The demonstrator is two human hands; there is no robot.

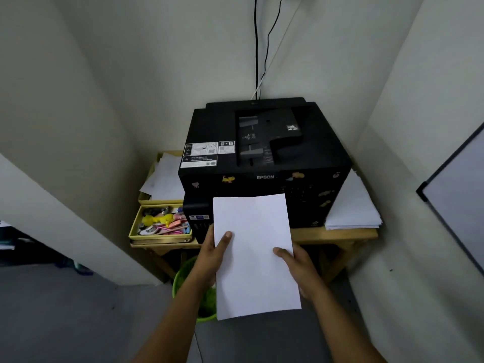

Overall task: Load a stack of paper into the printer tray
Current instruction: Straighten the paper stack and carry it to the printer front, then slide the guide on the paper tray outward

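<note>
Paper stack [255,255] held between left hand [213,254] and right hand [298,265].

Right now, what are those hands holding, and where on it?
Paper stack: left hand grips its left edge, right hand its right edge, thumbs on top.

Clutter in a narrow white-walled corner

A wooden surface [337,235] carries a yellow box [162,223] of colourful small items at its left end, with loose white sheets [163,176] behind it and another pile of sheets [352,208] at the right end. A green bin [195,289] stands on the floor beneath, and cables [258,48] run up the wall.
</note>
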